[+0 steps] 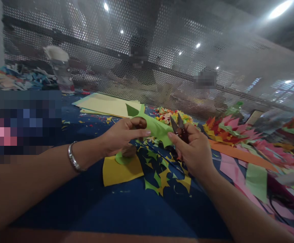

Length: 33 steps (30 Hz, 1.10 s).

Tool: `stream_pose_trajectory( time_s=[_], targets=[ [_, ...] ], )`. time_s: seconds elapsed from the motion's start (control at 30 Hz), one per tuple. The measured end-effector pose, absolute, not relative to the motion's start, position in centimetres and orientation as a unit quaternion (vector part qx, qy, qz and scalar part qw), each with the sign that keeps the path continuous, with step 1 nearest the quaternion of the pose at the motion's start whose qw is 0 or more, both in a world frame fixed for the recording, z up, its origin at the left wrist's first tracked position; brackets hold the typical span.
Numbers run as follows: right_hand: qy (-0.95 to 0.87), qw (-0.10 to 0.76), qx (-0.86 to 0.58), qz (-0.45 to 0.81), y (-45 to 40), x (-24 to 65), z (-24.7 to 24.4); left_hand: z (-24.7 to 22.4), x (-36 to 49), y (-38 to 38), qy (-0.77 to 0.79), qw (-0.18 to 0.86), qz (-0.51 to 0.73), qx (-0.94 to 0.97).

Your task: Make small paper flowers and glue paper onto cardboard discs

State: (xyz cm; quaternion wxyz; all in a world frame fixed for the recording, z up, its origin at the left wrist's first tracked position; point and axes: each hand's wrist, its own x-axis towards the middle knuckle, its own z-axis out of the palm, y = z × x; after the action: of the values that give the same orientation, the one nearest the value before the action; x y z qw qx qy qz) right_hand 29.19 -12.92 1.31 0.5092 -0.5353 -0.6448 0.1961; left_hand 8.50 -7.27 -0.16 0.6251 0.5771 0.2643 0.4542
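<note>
My left hand [129, 131], below a silver bracelet on the wrist, pinches a light green sheet of paper [157, 125] by its left side. Curved bites are cut out of the sheet's lower edge. In my right hand [193, 148] is a pair of scissors [179, 130], blades pointing up and parted, while the thumb presses the sheet's right end. Under my left hand lies a yellow piece of paper [123, 173] with a round green piece [124, 158] on it. Green and yellow offcuts [162, 175] are scattered below the sheet.
Stacked pale paper sheets [103, 104] lie at the back, near a pile of small colored paper pieces [174, 116]. Pink and orange cut paper [238, 131] heaps at the right beside paper strips [255, 182]. A plastic bottle [62, 72] stands back left. A perforated screen [93, 57] rises behind.
</note>
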Motion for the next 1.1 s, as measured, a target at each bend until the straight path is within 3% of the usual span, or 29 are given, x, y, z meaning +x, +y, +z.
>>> stream_pose_trajectory(
  time_s=[0.1, 0.43, 0.7, 0.9, 1.0, 1.1],
  targets=[
    [-0.648, 0.514, -0.538, 0.162, -13.0, 29.5, 1.6, 0.2, 7.7, -6.5, 0.293, 0.572, 0.471, 0.604],
    [-0.704, 0.456, -0.513, 0.18, -13.0, 29.2, 1.6, 0.7, 8.3, -7.0, 0.336, 0.675, 0.358, 0.551],
    [-0.673, 0.506, -0.52, 0.144, -12.7, 29.7, 1.7, 1.5, 7.0, -5.1, 0.275, 0.594, 0.562, 0.505],
    [-0.645, 0.529, -0.537, 0.124, -12.6, 30.6, 2.1, 1.4, 5.1, -3.2, 0.296, 0.576, 0.602, 0.467],
    [-0.654, 0.511, -0.546, 0.115, -12.1, 31.2, 2.0, 0.9, 5.5, -3.3, 0.306, 0.582, 0.596, 0.461],
    [-0.7, 0.429, -0.565, 0.084, -11.1, 31.8, 1.6, 0.7, 5.9, -3.7, 0.297, 0.591, 0.591, 0.462]
  ],
)
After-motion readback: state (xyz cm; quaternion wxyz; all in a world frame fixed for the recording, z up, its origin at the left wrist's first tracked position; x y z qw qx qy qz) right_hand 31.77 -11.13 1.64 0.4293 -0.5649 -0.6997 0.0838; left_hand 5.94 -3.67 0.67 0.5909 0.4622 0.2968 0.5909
